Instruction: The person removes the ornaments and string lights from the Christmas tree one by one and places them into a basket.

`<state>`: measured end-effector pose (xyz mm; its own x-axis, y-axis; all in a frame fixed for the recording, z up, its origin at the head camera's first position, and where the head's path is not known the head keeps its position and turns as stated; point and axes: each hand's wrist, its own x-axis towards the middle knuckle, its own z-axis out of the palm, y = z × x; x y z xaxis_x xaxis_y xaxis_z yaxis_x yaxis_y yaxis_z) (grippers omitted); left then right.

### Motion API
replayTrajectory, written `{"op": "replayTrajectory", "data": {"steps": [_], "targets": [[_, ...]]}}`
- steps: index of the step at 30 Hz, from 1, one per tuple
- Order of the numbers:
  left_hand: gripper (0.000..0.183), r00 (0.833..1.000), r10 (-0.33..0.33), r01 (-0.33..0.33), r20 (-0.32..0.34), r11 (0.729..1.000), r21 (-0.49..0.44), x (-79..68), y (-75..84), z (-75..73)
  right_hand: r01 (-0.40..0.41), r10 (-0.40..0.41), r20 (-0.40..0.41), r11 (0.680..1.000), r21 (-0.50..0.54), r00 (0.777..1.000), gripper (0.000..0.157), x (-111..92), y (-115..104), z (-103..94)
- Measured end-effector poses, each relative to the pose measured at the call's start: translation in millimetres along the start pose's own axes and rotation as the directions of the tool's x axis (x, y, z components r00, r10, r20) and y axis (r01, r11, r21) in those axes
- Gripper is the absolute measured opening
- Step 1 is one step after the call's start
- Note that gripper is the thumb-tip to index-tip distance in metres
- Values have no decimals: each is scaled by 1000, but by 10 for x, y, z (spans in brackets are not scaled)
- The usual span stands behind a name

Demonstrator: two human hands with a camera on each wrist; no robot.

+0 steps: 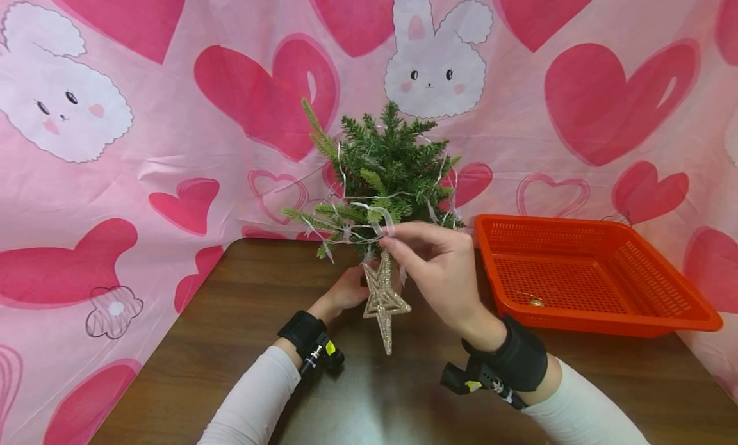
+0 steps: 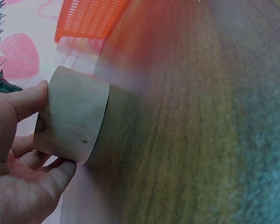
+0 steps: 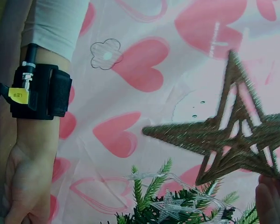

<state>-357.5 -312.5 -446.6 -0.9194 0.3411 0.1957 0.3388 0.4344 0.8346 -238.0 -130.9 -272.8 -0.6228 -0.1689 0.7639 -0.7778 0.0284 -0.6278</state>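
A gold glitter star (image 1: pixel 383 298) hangs point down in front of a small artificial Christmas tree (image 1: pixel 398 153). My right hand (image 1: pixel 446 278) pinches it at its top, where a translucent loop (image 1: pixel 385 216) rises over the fingertips. In the right wrist view the openwork star (image 3: pixel 242 133) shows large, with the fingers (image 3: pixel 269 200) at one edge. Low behind the star, my left hand (image 1: pixel 348 290) grips the tree's round wooden base (image 2: pixel 74 114), thumb on one side and fingers on the other. Clear string lights (image 1: pixel 346 232) with star-shaped pieces wrap the branches.
An orange plastic basket (image 1: pixel 599 320) stands on the brown wooden table (image 1: pixel 230 342) to the right, with a small gold ornament (image 1: pixel 536 302) inside. A pink cloth backdrop (image 1: pixel 173 157) with hearts and rabbits hangs close behind the tree.
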Motion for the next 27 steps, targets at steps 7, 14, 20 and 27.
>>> {"op": "replayTrajectory", "data": {"steps": [7, 14, 20, 27], "targets": [[51, 1000, 6, -6, 11, 1000, -16, 5, -1, 5, -18, 18, 14, 999, 46, 1000, 20, 69, -28, -49], [48, 1000, -11, 12, 12, 999, -44, -57, 118, -28, -84, 73, 111, 991, 103, 991, 25, 150, -63, -58], [51, 999, 25, -23, 34, 997, -73, -33, 74, -25, -109, 89, 180, 989, 100, 980, 23, 202, -94, -61], [71, 971, 224, -198, 88, 951, -237, 62, 2, -5, -48, 26, 210, 994, 101, 977, 23, 284, -214, -49]]}}
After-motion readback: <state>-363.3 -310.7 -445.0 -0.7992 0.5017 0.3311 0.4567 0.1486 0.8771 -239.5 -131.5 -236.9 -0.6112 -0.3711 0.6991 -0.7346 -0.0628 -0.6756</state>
